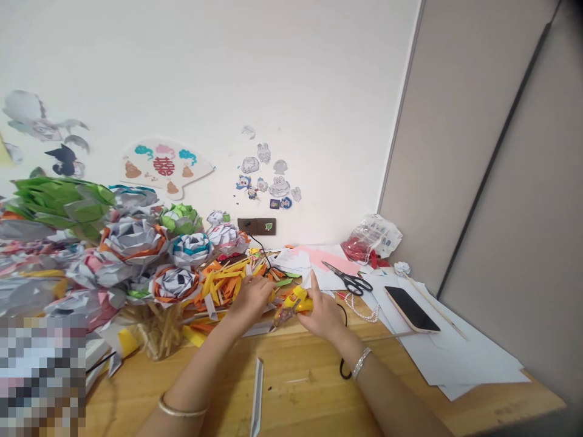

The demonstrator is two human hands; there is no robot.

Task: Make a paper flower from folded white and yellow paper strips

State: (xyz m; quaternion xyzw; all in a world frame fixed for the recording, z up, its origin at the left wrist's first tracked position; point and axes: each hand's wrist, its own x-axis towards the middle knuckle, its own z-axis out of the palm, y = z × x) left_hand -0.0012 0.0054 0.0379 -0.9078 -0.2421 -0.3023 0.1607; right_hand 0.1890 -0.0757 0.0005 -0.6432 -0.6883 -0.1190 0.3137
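Observation:
A yellow hot glue gun point(298, 298) with a clear nozzle end is in my right hand point(322, 312). Its nozzle points down and to the left, and my index finger stretches up along its far side. Just left of it, my left hand point(252, 297) has its fingers curled in; what they hold, if anything, is hidden. Behind and beside that hand lies a heap of orange and yellow folded paper strips point(223, 280). One narrow folded white paper strip point(257, 394) lies on the wooden table point(300, 403) between my forearms.
Folded paper flowers point(134, 240) on rolled stems crowd the left side. Black-handled scissors point(350, 281), a string of white beads point(364, 314), a phone point(412, 309) and white paper sheets point(455, 361) lie to the right. A black cable point(262, 246) runs from the wall socket point(256, 226).

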